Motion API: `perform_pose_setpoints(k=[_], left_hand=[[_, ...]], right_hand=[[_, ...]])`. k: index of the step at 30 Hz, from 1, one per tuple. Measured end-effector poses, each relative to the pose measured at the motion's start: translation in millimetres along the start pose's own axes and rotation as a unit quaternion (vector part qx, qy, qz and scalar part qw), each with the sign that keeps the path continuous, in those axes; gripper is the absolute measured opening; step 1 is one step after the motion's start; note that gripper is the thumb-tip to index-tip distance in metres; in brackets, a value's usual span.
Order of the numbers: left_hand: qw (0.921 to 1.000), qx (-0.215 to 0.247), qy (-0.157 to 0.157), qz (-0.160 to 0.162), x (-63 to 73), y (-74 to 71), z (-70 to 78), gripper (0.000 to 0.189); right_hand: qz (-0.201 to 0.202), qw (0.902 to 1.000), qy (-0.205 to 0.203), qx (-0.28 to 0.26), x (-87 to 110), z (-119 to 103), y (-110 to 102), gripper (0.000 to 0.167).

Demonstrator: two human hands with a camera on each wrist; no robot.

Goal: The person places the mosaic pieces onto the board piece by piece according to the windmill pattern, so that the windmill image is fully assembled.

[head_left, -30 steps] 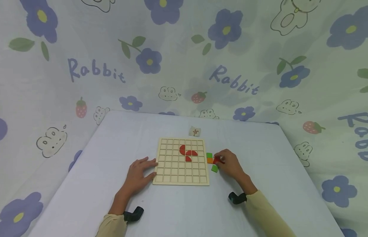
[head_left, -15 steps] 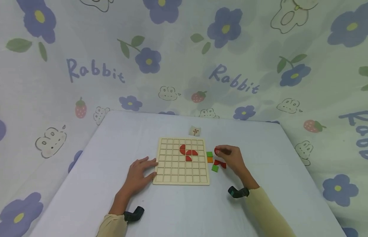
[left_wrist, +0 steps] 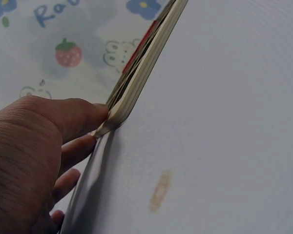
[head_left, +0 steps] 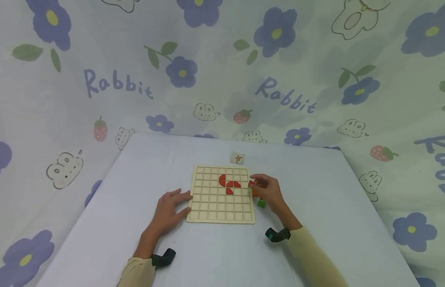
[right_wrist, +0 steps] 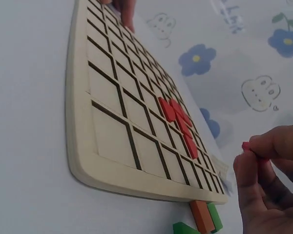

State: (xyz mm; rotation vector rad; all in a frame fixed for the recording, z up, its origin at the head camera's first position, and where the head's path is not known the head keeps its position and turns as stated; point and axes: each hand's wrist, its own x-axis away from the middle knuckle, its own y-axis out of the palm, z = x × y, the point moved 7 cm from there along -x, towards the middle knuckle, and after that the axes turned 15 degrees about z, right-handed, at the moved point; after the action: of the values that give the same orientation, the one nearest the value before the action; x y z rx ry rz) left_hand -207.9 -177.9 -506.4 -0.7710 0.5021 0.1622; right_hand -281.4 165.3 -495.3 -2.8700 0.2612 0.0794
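Note:
A wooden grid board [head_left: 222,221] lies on the white table with several red quarter-circle tiles [head_left: 222,181] set in its cells. My left hand [head_left: 168,211] rests against the board's left side; in the left wrist view its thumb [left_wrist: 90,114] touches the rim near a corner. Just off the board's right edge, my right hand [head_left: 269,193] pinches a small red tile [right_wrist: 246,146] between thumb and fingertips. Beneath that hand lie an orange tile [right_wrist: 201,217] and green tiles [right_wrist: 184,228], with part of this group hidden from the head view.
A small pattern card [head_left: 238,158] with a reddish figure lies behind the board. Beyond the table [head_left: 154,159] hangs a cloth [head_left: 215,79] printed with flowers and rabbits. Each wrist wears a black camera mount [head_left: 163,258].
My right hand first picked a red tile out of the pile, lifted it away, then carried it left to the board's right edge. My left hand has stayed at the board.

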Motion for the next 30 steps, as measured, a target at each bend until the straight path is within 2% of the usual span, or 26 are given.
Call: perform_pose_setpoints(k=[2, 5, 10, 16, 22, 26, 30], left_hand=[[1.0, 0.0, 0.0, 0.001, -0.5, -0.3, -0.2, 0.039], [1.0, -0.002, 0.0, 0.002, -0.5, -0.7, -0.6, 0.038], [1.0, -0.006, -0.001, 0.0, -0.2, -0.7, -1.3, 0.039], [1.0, -0.005, -0.001, -0.001, -1.3, -1.0, -0.6, 0.038], [1.0, -0.004, -0.002, 0.0, -1.3, 0.1, -0.6, 0.039], [1.0, -0.006, -0.004, -0.001, 0.4, 2.0, -1.9, 0.039], [0.9999, -0.009, -0.006, 0.001, 1.6, 1.6, -3.6, 0.039]], right_hand=[[-0.019, 0.9997, -0.012, 0.002, 3.8, -1, 7, 0.029], [-0.04, 0.9986, -0.029, 0.019, 10.3, -4, 19, 0.024], [-0.052, 0.9949, -0.045, 0.074, 19.8, -5, 36, 0.014], [-0.074, 0.9871, -0.08, 0.118, 28.1, -12, 53, 0.011], [-0.057, 0.9806, -0.117, 0.146, 32.8, -15, 59, 0.007], [-0.039, 0.9708, -0.161, 0.174, 35.0, -14, 60, 0.009], [-0.042, 0.9534, -0.223, 0.199, 38.8, -17, 64, 0.01]])
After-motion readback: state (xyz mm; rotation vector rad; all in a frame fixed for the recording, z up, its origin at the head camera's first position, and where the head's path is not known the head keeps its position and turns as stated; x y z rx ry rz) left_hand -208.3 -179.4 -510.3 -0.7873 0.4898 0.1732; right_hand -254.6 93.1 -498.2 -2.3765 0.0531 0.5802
